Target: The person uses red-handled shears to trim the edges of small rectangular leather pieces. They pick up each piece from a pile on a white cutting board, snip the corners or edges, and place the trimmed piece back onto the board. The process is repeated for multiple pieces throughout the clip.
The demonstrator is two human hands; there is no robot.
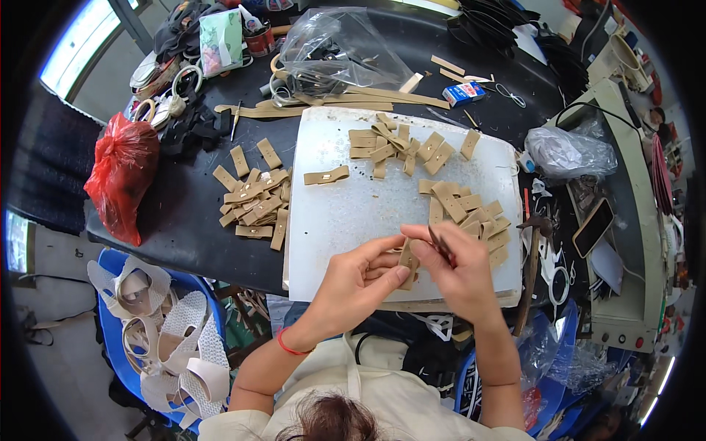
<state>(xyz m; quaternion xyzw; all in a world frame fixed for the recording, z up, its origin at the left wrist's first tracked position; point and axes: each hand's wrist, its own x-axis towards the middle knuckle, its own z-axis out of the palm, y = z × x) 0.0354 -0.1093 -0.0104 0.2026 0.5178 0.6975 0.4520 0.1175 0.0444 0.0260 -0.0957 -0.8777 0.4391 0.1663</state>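
Over the near edge of the white board (340, 228), my left hand (360, 275) pinches a short tan strap (408, 259) with small fittings on it. My right hand (465, 268) is closed beside the strap, round a slim dark tool (440, 241) whose kind I cannot make out. Just beyond my right hand lies a heap of tan strap pieces (460, 202). Another group of straps (382, 147) sits at the board's far side, and a single strap (326, 176) lies near its left edge. More straps with metal fittings (261, 195) are piled left of the board.
A hammer (531, 250) and a phone (593, 228) are at the right. Long tan strips (353, 99), a clear plastic bag (338, 51) and a small blue box (463, 93) lie beyond the board. At left are a red bag (125, 176) and a blue bin (110, 323) of pale straps.
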